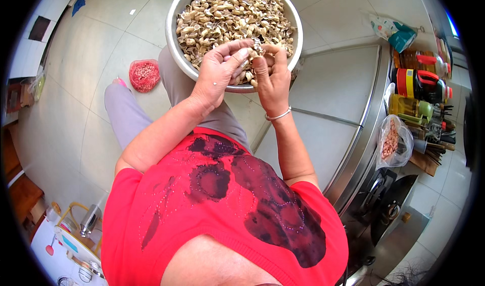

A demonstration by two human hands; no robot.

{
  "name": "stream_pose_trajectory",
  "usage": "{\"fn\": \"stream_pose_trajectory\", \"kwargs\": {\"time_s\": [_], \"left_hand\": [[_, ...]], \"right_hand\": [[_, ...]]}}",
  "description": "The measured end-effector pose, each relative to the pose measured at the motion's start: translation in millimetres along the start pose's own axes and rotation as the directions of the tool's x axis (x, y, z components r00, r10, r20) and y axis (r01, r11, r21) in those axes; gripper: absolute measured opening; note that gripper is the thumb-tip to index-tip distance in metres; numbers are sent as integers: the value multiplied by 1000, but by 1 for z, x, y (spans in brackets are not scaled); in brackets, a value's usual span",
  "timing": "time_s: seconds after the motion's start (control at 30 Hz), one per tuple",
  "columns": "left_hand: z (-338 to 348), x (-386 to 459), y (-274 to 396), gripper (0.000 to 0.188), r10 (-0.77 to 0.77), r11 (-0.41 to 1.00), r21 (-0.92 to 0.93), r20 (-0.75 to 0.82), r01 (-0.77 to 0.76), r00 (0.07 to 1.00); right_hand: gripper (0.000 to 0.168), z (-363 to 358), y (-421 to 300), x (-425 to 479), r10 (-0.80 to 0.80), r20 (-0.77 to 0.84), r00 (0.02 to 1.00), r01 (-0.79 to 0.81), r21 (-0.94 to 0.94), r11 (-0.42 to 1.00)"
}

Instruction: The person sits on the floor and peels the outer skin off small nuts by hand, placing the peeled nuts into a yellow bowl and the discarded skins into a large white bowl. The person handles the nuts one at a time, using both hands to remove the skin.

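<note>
A large metal basin (pixel 171 24) full of peanut shells and peanuts (pixel 231 15) sits before me, over my knee. My left hand (pixel 221 68) is over its near edge, thumb and fingers pinched together. Facing it, my right hand (pixel 276 79), with a bangle (pixel 278 116) at the wrist, has its thumb and curled fingers on a peanut (pixel 254 53) between the two hands. The fingertips partly hide this peanut, so I cannot tell whether its shell is cracked. A small white bit sticks to the back of my left hand.
A red bag of shelled peanuts (pixel 144 75) lies on the tiled floor (pixel 102 55) left of my knee. Cabinet doors (pixel 335 83) stand close on the right. Above them, the counter holds oil bottles (pixel 420 83), a clear bag of peanuts (pixel 394 142) and a gas stove (pixel 375 195).
</note>
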State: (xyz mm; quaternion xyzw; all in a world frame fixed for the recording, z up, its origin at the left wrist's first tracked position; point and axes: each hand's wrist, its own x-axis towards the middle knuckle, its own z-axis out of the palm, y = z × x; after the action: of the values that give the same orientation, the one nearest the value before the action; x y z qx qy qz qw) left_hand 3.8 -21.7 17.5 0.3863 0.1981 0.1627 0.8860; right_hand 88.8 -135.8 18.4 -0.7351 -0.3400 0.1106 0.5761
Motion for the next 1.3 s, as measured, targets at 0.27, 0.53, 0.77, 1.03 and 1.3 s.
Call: {"fn": "stream_pose_trajectory", "kwargs": {"time_s": [0.27,0.53,0.77,1.03,1.3], "left_hand": [[4,-5,-3,21,68,958,261,196,-119,978],[0,-10,-6,10,-4,944,328,153,-48,988],[-7,-5,12,18,-166,983,-58,106,173,980],[-7,-6,8,19,6,997,74,165,-18,986],[-4,-8,10,16,145,948,254,196,-193,970]], "right_hand": [[75,-5,-15,9,328,206,922,-387,433,814],[67,-3,-11,12,252,172,952,-281,176,943],[28,-13,-14,9,182,234,955,-272,454,848],[19,-18,-14,4,304,410,860,-505,595,625],[16,-21,-12,0,251,442,861,-493,609,621]]}}
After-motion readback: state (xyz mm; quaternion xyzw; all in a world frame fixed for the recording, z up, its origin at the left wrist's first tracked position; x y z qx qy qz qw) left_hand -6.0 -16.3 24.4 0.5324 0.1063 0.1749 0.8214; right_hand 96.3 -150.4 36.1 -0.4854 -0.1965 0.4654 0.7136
